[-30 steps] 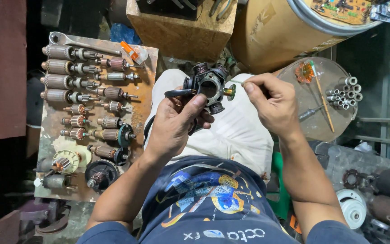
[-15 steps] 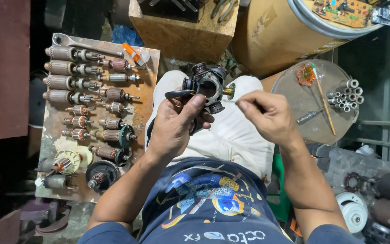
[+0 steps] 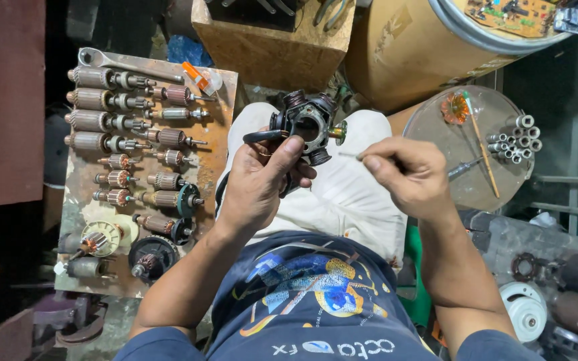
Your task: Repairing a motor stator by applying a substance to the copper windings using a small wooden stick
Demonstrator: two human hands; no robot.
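A black motor stator assembly (image 3: 306, 126), with dark windings around a round central opening, is held up over the lap in the left hand (image 3: 262, 180); the fingers are closed around its near side and the thumb is pressed against its rim. A small brass-coloured fitting with a green ring (image 3: 338, 132) is seen standing out from its right side. The right hand (image 3: 406, 175) is held just right of the assembly, its fingertips pinched on a thin metal piece (image 3: 350, 155) whose tip is pointed toward the fitting without touching it.

The work is judged to be midway: the assembly is not closed up, and the thin piece is not yet seated. On the board (image 3: 222, 100) to the left, many armatures (image 3: 95, 100) are laid in rows beside a wrench (image 3: 128, 65).

What the thin piece is cannot be made out, since most of it is covered by the fingers. The assembly's near face is hidden behind the left hand, and the circuit board (image 3: 513, 13) at the far right is cut off by the frame.
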